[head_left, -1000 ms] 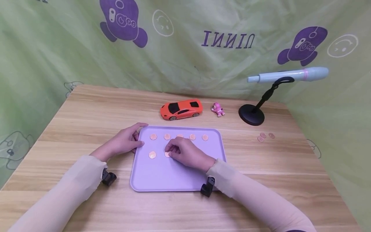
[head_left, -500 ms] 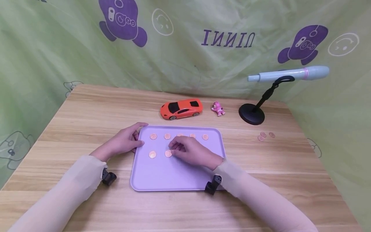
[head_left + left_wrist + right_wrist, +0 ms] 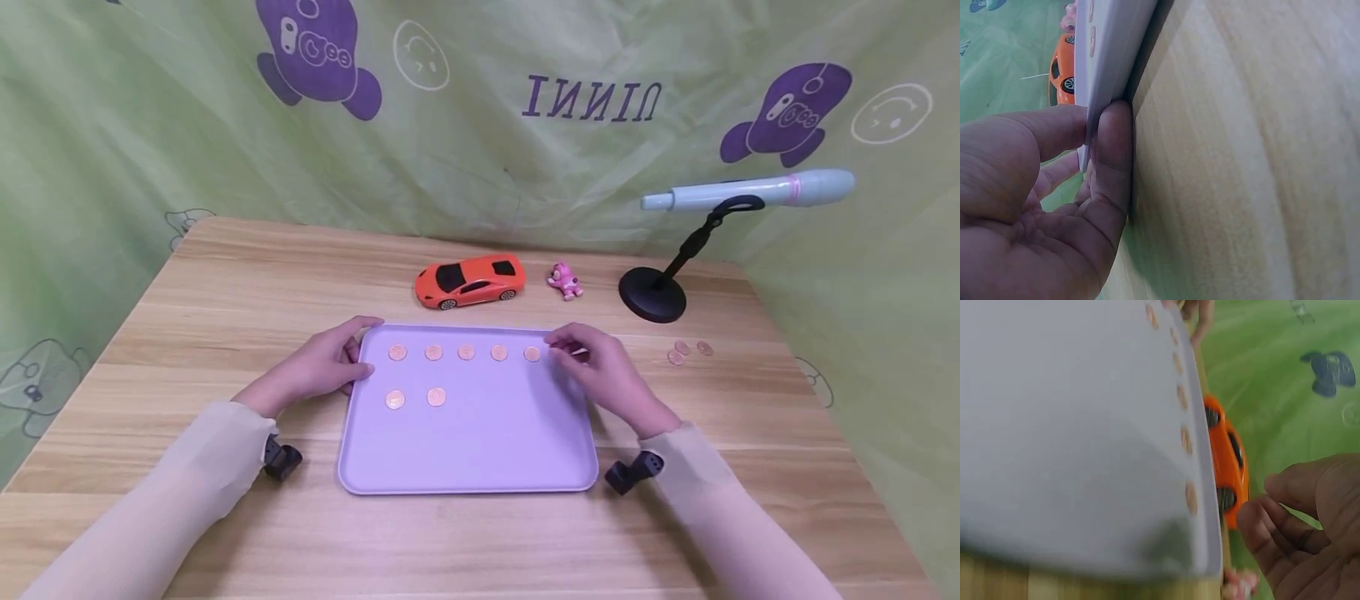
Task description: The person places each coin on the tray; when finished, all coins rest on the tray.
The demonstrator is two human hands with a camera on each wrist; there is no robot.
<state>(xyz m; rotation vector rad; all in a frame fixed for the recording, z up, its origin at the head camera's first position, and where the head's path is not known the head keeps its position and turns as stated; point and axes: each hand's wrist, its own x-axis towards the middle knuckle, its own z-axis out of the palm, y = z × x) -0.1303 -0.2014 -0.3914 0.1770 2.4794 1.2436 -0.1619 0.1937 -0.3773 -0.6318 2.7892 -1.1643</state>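
Observation:
A lilac tray lies on the wooden table with a far row of several copper coins and two more coins in a second row. My left hand pinches the tray's far left edge; the left wrist view shows thumb and finger of that hand clamped on the tray rim. My right hand hovers over the tray's far right corner, beside the last coin of the row, fingers loosely curled and holding nothing. In the right wrist view that hand is just off the tray.
An orange toy car and a small pink figure stand behind the tray. A pale blue microphone rests on a black stand at the far right. Three loose coins lie on the table right of the tray.
My right hand let go of the second-row coin, which stays on the tray, and moved right to the tray's far right corner. The left hand has not moved.

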